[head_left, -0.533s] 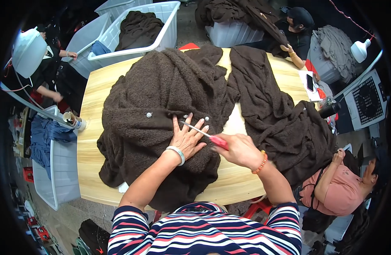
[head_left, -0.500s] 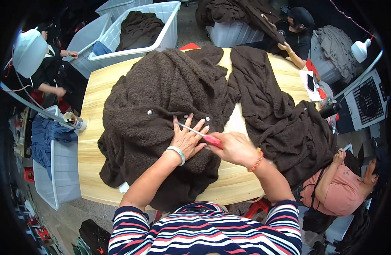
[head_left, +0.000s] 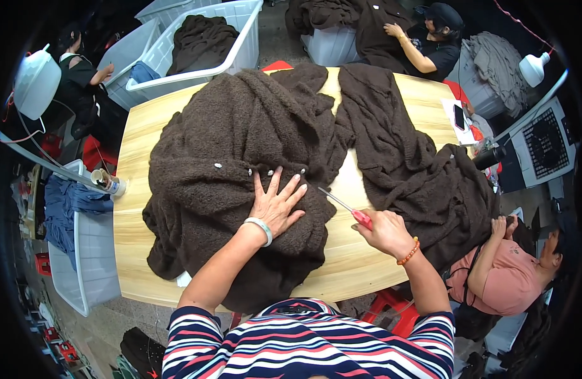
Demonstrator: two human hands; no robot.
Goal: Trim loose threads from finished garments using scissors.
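A dark brown fuzzy knit garment (head_left: 209,136) lies bunched over the left and middle of the table. My left hand (head_left: 275,205) is spread flat on it, fingers apart. Just beyond the fingertips sits a row of small whitish, button-like pieces (head_left: 218,165). My right hand (head_left: 387,232) grips the red handle of a tool with a long thin metal shaft (head_left: 336,199), held above the table and pointing left toward the garment's edge. The exact kind of tip is too small to tell. Another dark brown knit piece (head_left: 417,170) lies to the right.
The light wooden table (head_left: 134,252) has white tubs (head_left: 89,265) at its left and a larger one (head_left: 250,44) behind. A lamp (head_left: 35,82) and a cup (head_left: 111,182) stand at left; a phone (head_left: 459,117) lies at right. Several people work nearby.
My right hand has drawn the tool away from my left hand, to the right and nearer me. My left hand stays on the garment. The co-worker at the back right has shifted the brown cloth.
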